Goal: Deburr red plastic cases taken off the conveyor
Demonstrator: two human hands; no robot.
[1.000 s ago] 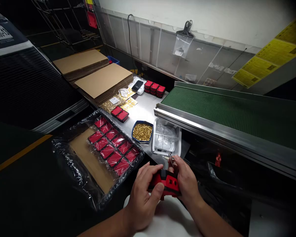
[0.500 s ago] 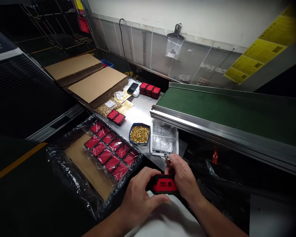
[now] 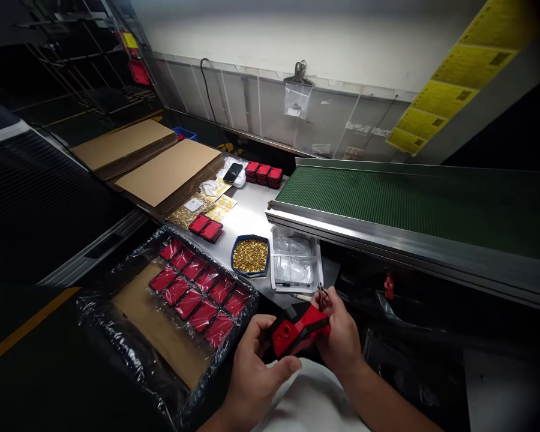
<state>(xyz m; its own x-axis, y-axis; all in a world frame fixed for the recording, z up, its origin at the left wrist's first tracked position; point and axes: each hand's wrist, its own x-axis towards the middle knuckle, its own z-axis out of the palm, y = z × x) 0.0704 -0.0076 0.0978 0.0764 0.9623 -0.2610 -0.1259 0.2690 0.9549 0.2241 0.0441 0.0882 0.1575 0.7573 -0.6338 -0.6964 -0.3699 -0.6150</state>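
My left hand (image 3: 256, 363) grips a small red and black plastic case (image 3: 299, 329) at its left end, thumb below and fingers behind. At the case's right end is my right hand (image 3: 342, 336), closed against it. Between that hand's thumb and fingers a slim metal hand tool (image 3: 323, 295) sticks up; its exact kind is hard to make out. The case is tilted over my lap. Just beyond it stand a white tray (image 3: 273, 277) of clear plastic bags (image 3: 292, 255) and a blue bin (image 3: 233, 255) full of small brass-coloured parts (image 3: 251, 256).
To the left, a plastic-lined box (image 3: 157, 414) holds rows of red cases (image 3: 193, 270). More cases (image 3: 206, 228) lie on the metal table (image 3: 247, 210), near a phone (image 3: 233, 173) and cardboard sheets (image 3: 171, 171). A green conveyor (image 3: 364, 198) runs off right.
The red and black case has turned and tilted in my hands, its right end now higher. My right hand has shifted slightly right and down with the metal tool. The camera view has shifted.
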